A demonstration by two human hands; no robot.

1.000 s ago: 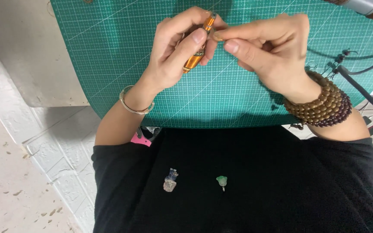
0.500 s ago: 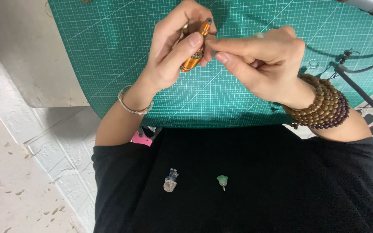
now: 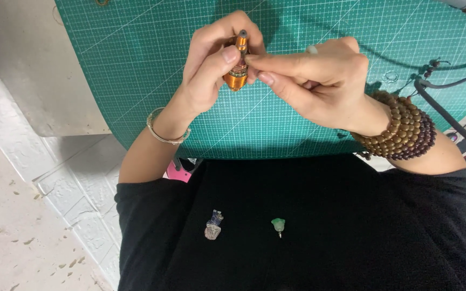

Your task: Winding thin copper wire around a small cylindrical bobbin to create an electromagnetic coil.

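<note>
Leftmost, beyond the green cutting mat (image 3: 136,81), lie a grey slab and a pale textured floor (image 3: 17,226). The mat, marked with a white grid, covers the counter and serves as the landmark for all else.

Over the mat's middle, the left hand (image 3: 211,70) is closed around a small orange metal tool (image 3: 237,75), thumb pressed on its side and fingers wrapped behind it, so that the tool stands nearly upright with its dark narrow tip (image 3: 242,35) pointing toward the mat's far edge. A thin silver bangle (image 3: 164,136) circles the left wrist, just above the mat's near edge.

Right of the tool, still over the mat, the right hand (image 3: 319,81) has its thumb and forefinger pressed together at the tool's upper part, just below the tip; whether something small is pinched between them cannot be told. Strands of brown wooden beads (image 3: 403,129) wrap the right wrist at the mat's near right edge.

Further right on the mat, dark cords (image 3: 449,102) run off toward the right, and a small metal ring (image 3: 390,76) lies near them.

Below the mat's near edge, a black shirt (image 3: 324,226) fills the lap, with a greyish pendant (image 3: 213,225) and, to its right, a small green pendant (image 3: 278,225) resting on it. A pink object (image 3: 178,171) peeks out under the mat's near edge.
</note>
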